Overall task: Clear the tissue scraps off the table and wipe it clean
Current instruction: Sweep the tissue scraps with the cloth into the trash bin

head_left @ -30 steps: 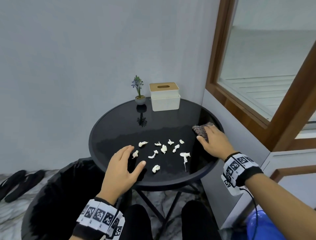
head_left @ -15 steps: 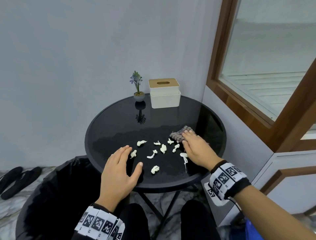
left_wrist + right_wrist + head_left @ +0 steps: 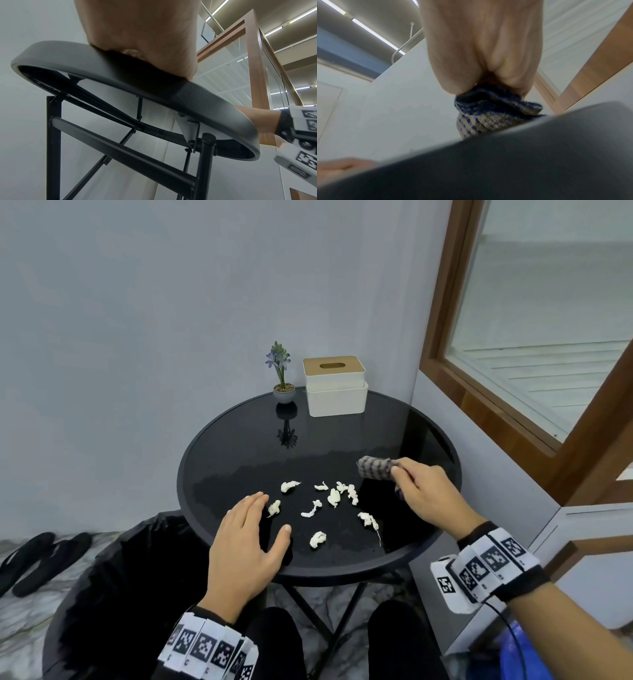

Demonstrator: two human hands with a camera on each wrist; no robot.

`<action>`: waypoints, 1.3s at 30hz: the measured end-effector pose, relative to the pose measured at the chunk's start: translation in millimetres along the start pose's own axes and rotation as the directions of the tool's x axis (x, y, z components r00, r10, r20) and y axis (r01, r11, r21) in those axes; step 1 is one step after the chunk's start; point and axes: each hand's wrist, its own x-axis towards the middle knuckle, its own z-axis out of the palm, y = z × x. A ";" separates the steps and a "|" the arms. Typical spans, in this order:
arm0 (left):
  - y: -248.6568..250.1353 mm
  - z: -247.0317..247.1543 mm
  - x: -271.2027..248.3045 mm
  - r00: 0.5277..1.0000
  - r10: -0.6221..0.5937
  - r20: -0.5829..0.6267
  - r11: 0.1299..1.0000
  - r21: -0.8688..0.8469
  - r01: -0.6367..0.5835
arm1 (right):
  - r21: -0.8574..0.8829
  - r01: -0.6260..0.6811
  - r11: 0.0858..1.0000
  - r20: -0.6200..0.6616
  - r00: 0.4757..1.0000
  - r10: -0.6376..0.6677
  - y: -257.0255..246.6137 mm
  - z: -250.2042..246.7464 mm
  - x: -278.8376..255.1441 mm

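Note:
Several white tissue scraps (image 3: pixel 333 496) lie scattered on the near half of a round black glass table (image 3: pixel 342 440). My right hand (image 3: pixel 416 489) grips a bunched checked cloth (image 3: pixel 375 468), lifted just above the table right of the scraps; the right wrist view shows the blue-and-tan cloth (image 3: pixel 489 115) pinched below the fingers. My left hand (image 3: pixel 246 537) rests flat on the table's near left edge, fingers straight, fingertips close to one scrap (image 3: pixel 274 507). In the left wrist view the palm (image 3: pixel 137 40) lies on the table rim (image 3: pixel 154 83).
A black-lined bin (image 3: pixel 113 587) stands under the table's left edge. A white tissue box (image 3: pixel 335 386) and a small potted flower (image 3: pixel 282 378) stand at the table's back. Wall and wooden window frame (image 3: pixel 496 405) close the right side. Slippers (image 3: pixel 37 559) lie on the floor.
My right hand slid the cloth left toward the scraps, then lifted it off the table and bunched it in the fingers. The left hand stayed in place.

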 end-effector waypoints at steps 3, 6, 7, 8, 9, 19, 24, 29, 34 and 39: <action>0.2 0.4 0.0 1.000 -0.005 -0.007 1.000 0.002 0.005 | -0.119 0.052 0.992 0.031 0.998 -0.048 8.7 3.8 -14.9; 0.3 1.1 -0.1 1.000 -0.010 -0.003 1.000 0.005 0.010 | -0.293 0.083 0.953 0.016 0.997 -0.082 9.0 18.3 -32.0; 0.6 1.7 -0.1 1.000 -0.008 -0.002 1.000 0.006 0.008 | -0.365 0.072 0.928 0.000 0.997 -0.077 5.7 23.3 -36.6; 1.2 2.2 0.0 1.000 -0.006 -0.001 1.000 0.007 0.006 | -0.434 0.057 0.899 -0.016 0.997 -0.071 2.4 28.2 -39.9; 1.9 2.6 -0.3 1.000 -0.003 -0.001 1.000 0.007 0.003 | -0.489 0.042 0.871 -0.033 0.997 -0.066 -1.8 32.0 -41.3; -1.8 2.1 -0.4 1.000 0.002 -0.004 1.000 0.013 -0.002 | -0.395 0.070 0.916 0.167 0.986 -0.004 9.3 30.6 -27.9; 1.5 4.2 -1.9 1.000 0.007 -0.010 1.000 0.015 -0.007 | -0.453 -0.026 0.891 0.151 0.983 0.105 4.2 33.2 -25.6; 0.2 6.8 -1.4 1.000 0.013 -0.003 0.999 0.032 -0.013 | -0.468 -0.035 0.883 0.119 0.988 0.102 -6.9 46.2 -34.7; 0.9 7.2 -2.8 1.000 0.015 -0.001 0.999 0.039 -0.015 | -0.459 -0.042 0.887 0.072 0.994 0.084 -19.7 67.7 -32.2; -0.9 8.7 -2.5 0.999 0.026 0.020 0.998 0.053 -0.027 | -0.432 0.006 0.902 0.072 0.997 0.028 -32.7 85.8 -19.4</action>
